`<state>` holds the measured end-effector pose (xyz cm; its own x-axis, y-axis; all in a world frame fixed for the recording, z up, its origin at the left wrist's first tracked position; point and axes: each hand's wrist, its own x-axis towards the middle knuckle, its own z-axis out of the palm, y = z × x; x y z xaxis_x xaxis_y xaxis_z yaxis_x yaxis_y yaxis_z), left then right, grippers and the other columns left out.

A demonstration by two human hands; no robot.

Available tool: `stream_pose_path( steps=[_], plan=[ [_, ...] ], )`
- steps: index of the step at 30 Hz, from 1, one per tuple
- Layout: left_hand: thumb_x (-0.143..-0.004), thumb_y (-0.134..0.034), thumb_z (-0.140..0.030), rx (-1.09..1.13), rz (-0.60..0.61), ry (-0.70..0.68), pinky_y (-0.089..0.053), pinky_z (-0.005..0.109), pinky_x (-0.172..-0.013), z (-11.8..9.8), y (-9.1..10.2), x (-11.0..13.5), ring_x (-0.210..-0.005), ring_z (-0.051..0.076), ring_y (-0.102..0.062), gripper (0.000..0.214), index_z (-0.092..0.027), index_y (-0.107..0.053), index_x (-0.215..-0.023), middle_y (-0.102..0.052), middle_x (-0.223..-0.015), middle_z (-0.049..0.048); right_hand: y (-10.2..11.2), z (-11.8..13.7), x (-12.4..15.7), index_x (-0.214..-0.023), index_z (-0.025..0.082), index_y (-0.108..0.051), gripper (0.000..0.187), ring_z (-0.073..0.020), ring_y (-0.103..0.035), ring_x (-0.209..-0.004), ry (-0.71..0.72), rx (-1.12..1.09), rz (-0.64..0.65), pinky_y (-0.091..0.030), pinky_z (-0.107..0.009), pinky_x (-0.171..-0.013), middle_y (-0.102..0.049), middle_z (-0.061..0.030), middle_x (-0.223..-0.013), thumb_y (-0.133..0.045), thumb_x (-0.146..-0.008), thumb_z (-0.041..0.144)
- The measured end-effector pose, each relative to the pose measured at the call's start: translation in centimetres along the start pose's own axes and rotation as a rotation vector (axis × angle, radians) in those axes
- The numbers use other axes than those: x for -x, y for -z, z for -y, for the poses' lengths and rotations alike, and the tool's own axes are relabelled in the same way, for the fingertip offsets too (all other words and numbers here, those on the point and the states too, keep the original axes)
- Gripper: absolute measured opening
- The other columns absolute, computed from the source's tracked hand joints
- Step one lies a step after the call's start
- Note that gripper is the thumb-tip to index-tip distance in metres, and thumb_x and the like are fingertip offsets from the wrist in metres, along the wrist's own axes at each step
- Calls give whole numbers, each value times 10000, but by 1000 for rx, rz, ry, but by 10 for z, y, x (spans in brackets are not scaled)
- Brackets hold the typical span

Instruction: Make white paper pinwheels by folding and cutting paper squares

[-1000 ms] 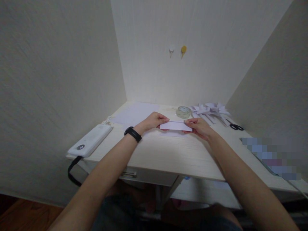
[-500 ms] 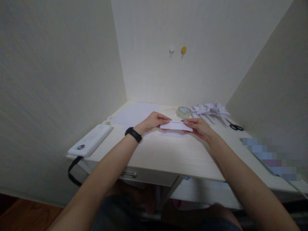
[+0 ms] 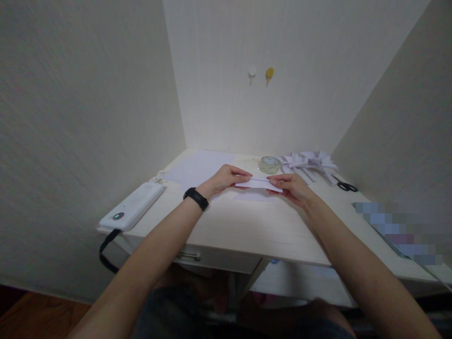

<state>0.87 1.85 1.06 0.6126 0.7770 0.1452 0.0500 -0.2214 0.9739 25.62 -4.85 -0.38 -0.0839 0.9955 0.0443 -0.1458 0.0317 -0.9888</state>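
Observation:
A small white piece of paper point(image 3: 259, 185), with a fold line along its upper part, is held above the desk between both hands. My left hand point(image 3: 228, 179) pinches its left end, thumb on top and fingers beneath. At the right end, my right hand point(image 3: 289, 186) grips it the same way, thumb near the fold. Another pale sheet point(image 3: 254, 195) lies on the desk just under the held paper. Behind the hands rests a roll of clear tape point(image 3: 269, 165).
White paper sheets point(image 3: 203, 165) lie at the back left of the desk point(image 3: 226, 230). Folded paper pieces point(image 3: 309, 162) and black-handled scissors point(image 3: 348, 186) are at the back right. A white device point(image 3: 132, 207) with a black strap sits at the left edge. Walls enclose the desk.
The held paper's front part has tilted slightly, so its face shows narrower. Both hands stay in nearly the same place.

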Motion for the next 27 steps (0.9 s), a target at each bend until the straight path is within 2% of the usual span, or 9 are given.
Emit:
stream_pose_path(
  steps=[4,9,16,22,27],
  plan=[
    [-713,-809,-222,-33,5,-7,-529,262,-712,-2,-3,2,-723,118,-653,347,-124,-744,-1040,-750,-970,117,-4,1,1,-790,165,-787,311,-171,-661,-752,5,-11,-23,-622,-361,-754,-741,-85,-878,-911,-528,280],
    [-757,-760,-176,-59,14,16,-545,274,-683,-7,-7,5,-682,125,-660,282,-101,-742,-1028,-751,-923,118,-8,2,2,-812,160,-786,334,-160,-652,-712,-16,-1,-18,-626,-306,-661,-731,-79,-851,-905,-534,302],
    [-791,-740,-281,-231,19,-70,-504,235,-623,-2,-8,2,-653,118,-640,288,-111,-748,-1024,-749,-836,94,-8,-3,0,-830,166,-785,338,-151,-658,-665,-18,72,-2,-600,-290,-654,-744,-74,-842,-898,-557,331],
    [-772,-754,-281,-130,37,-34,-514,255,-613,0,-14,3,-621,129,-646,299,-106,-746,-1014,-738,-766,89,-13,-2,2,-824,158,-789,369,-145,-648,-607,-17,80,43,-578,-280,-621,-749,-74,-784,-901,-538,363],
    [-781,-747,-284,-187,-5,-63,-509,249,-667,1,-15,1,-683,125,-646,243,-118,-759,-958,-750,-853,92,-15,-4,2,-838,170,-789,383,-171,-662,-660,-6,90,37,-583,-306,-648,-758,-86,-828,-888,-555,408]
  ],
)
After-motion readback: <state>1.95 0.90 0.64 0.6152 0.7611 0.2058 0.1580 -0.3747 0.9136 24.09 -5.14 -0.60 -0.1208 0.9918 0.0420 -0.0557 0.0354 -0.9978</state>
